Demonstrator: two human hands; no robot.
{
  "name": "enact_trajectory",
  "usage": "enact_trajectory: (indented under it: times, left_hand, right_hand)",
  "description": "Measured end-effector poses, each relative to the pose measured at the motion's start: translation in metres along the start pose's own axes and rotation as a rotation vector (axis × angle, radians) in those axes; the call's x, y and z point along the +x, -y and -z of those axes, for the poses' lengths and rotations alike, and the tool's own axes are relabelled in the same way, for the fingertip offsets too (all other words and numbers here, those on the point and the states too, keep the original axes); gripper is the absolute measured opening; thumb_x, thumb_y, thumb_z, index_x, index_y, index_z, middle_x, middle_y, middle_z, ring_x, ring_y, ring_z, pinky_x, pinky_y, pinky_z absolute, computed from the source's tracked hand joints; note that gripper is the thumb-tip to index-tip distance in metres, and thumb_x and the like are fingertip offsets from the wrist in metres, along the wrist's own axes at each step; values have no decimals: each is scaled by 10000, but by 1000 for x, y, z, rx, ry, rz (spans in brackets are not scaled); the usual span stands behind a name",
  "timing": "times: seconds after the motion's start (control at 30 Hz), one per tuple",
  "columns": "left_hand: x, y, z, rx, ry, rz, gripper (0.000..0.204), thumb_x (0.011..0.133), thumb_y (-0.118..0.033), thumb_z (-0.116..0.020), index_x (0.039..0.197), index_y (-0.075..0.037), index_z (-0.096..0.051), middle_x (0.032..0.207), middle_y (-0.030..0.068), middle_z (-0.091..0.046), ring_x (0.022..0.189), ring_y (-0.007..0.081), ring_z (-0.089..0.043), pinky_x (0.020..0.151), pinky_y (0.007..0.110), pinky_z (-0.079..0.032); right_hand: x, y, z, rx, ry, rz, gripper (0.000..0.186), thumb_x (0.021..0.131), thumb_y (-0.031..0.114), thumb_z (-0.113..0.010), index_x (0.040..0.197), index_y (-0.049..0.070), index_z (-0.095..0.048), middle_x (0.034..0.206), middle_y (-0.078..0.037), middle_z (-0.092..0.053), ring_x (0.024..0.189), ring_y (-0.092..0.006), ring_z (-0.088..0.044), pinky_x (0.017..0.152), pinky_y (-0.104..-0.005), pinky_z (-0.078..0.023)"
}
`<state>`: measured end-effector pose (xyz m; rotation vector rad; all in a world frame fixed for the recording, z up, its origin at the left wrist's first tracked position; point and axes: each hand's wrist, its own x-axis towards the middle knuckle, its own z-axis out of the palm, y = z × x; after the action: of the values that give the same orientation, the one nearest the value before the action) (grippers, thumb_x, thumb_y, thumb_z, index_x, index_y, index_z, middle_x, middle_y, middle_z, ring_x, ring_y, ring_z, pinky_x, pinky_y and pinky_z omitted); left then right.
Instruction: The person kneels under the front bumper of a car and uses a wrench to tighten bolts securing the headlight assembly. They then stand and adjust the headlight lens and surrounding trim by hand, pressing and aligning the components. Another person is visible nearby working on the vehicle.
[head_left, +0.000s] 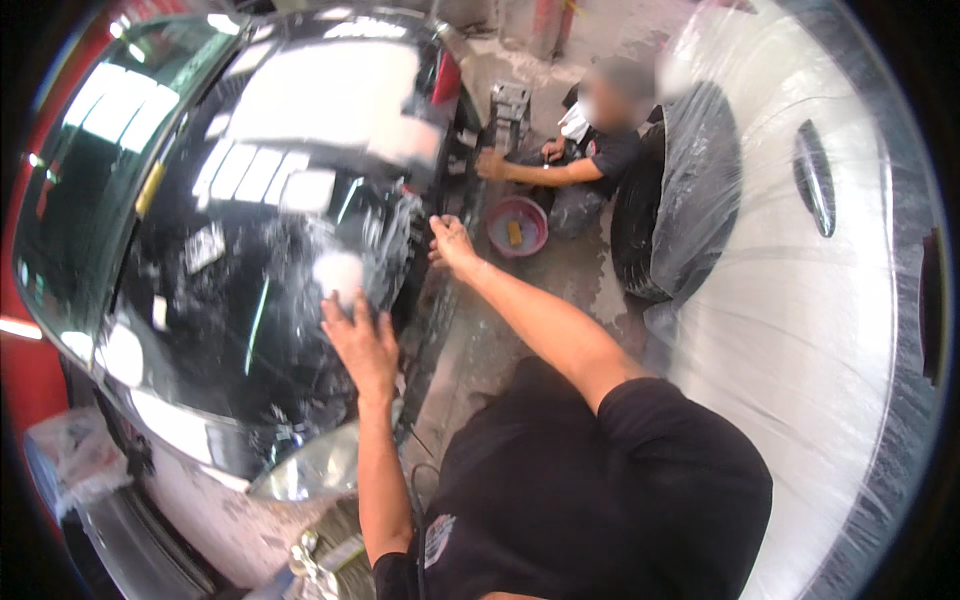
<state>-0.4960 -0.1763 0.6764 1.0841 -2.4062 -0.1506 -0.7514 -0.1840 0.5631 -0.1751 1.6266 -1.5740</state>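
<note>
A glossy black car hood (200, 310) stretches across the left, marked by whitish, watery smears around its front part. My left hand (362, 345) lies over the hood near its front edge, fingers spread and holding nothing. Just beyond its fingertips is a pale rounded patch (338, 268); whether it is a reflection or residue I cannot tell. Along the front edge, farther away, my right hand (455, 247) has its fingers curled inward. Anything inside those fingers is hidden. A headlight (315, 465) sits at the hood's near corner.
A co-worker (610, 140) crouches beyond the car's front, one arm reaching toward it. Beside them stands a pink basin (518, 228) holding a yellow sponge (515, 233). At right is a white car (780, 330) under clear plastic. A plastic bag (75, 455) lies lower left.
</note>
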Motion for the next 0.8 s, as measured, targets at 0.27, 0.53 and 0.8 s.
enact_trajectory:
  times: [0.27,0.53,0.8]
  left_hand:
    - [136,-59,-74,322,249,-199,859,872,-469,-753,1577,-125,-403,1662,252,-237,1546,456,-189,1213,666,-187]
    - [168,-85,-107,544,347,-58,1014,804,-606,-767,1593,-117,-360,1688,250,-150,1565,453,-129,1174,753,-114]
    - [179,-78,-121,603,333,-238,987,789,-626,-769,1550,-107,-413,1673,261,-205,1557,481,-137,1156,775,-125]
  right_hand:
    - [89,47,13,-91,118,102,963,967,538,-651,1554,-120,-265,1560,-323,-402,1455,-387,-415,1160,-434,-396]
    - [92,84,32,89,387,-111,808,981,387,-680,1446,-147,-291,1456,-316,-424,1275,-447,-555,624,-510,-673]
    - [101,75,33,-124,389,-66,751,975,465,-675,1347,-146,-449,1267,-345,-569,1114,-453,-641,894,-487,-592]
